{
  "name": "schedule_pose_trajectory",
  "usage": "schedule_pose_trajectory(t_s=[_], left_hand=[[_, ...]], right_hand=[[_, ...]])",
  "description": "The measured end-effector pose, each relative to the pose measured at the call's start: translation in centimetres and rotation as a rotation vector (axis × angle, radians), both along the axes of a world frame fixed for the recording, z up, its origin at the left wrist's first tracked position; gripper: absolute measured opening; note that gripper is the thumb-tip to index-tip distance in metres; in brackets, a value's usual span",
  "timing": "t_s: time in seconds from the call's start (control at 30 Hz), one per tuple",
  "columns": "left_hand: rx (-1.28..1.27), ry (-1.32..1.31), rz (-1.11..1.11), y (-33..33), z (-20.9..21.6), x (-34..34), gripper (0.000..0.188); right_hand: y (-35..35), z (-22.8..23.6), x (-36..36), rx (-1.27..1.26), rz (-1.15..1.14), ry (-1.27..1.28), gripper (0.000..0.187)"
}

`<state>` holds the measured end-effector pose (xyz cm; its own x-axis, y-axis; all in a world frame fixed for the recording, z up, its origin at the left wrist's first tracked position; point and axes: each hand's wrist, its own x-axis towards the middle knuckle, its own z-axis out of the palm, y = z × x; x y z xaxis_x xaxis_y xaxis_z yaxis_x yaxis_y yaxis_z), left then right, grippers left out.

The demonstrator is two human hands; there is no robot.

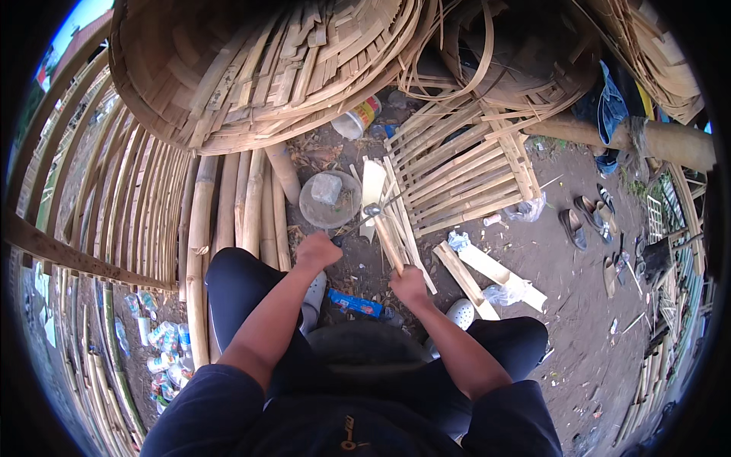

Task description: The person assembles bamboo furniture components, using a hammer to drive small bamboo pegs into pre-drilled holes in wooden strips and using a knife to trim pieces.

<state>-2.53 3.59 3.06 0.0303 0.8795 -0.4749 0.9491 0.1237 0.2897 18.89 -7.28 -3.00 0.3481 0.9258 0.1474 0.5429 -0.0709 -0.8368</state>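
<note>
My left hand (318, 250) is closed on the dark handle of a hammer (371, 209), whose metal head points up and right over a bundle of bamboo slats (397, 217). My right hand (410, 283) grips the near end of one of those slats, which runs away from me over the dirt ground. The hammer head hovers at or just above the slats; contact cannot be told. I sit low, with dark trousers and both knees spread to either side of my hands.
A round grey dish with a stone (329, 199) lies beyond my left hand. A woven bamboo panel (464, 164) lies behind the slats and a large woven basket (251, 68) fills the top. Bamboo poles (228, 206) stand left, sandals (590, 217) right, a blue packet (354, 305) near my feet.
</note>
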Motion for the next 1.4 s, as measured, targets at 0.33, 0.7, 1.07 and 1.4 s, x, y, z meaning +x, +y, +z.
schedule_pose_trajectory(t_s=[0.33, 0.7, 1.07, 1.4], left_hand=[[0.062, 0.005, 0.069, -0.1, -1.2, -0.2, 0.043], [-0.052, 0.039, 0.056, 0.0, -1.1, -1.0, 0.046], [-0.011, 0.071, -0.050, -0.4, -1.7, 0.1, 0.046], [-0.075, -0.012, 0.059, 2.1, -4.5, -2.7, 0.046]], right_hand=[[1.7, 7.2, -0.9, 0.076, -0.021, 0.154, 0.034], [2.0, 10.8, -2.5, 0.099, 0.075, 0.058, 0.026], [0.7, -0.7, 2.7, -0.367, 0.294, -0.090, 0.033], [2.7, 2.2, 4.3, -0.290, -0.034, 0.056, 0.032]])
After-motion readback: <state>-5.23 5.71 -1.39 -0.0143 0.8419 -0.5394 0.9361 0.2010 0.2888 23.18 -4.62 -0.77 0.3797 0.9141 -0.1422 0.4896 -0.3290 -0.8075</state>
